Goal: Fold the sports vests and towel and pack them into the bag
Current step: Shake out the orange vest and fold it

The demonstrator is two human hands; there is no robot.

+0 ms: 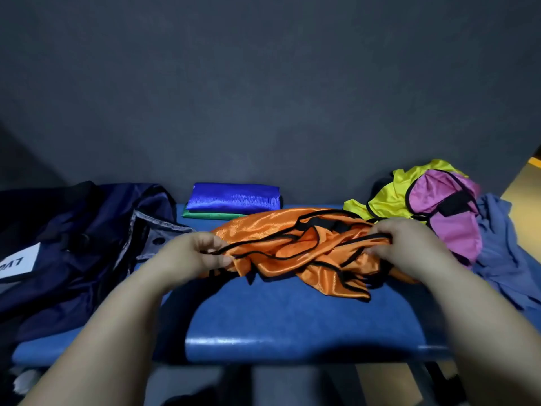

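We've got the orange vest (295, 253) bunched mid-bench (292, 317), left hand (193, 256) and right hand (407, 244) each pinching its black-trimmed edge. Best bet: pull it taut and flat before folding, since that shiny fabric probably slides.

Dim, bluish light; soft focus throughout (edges bowed by the wide lens), glare on the bench (292, 341).

Arms outstretched, left hand (190, 256) and right hand (409, 247) pinching, fingers (216, 244) curled.
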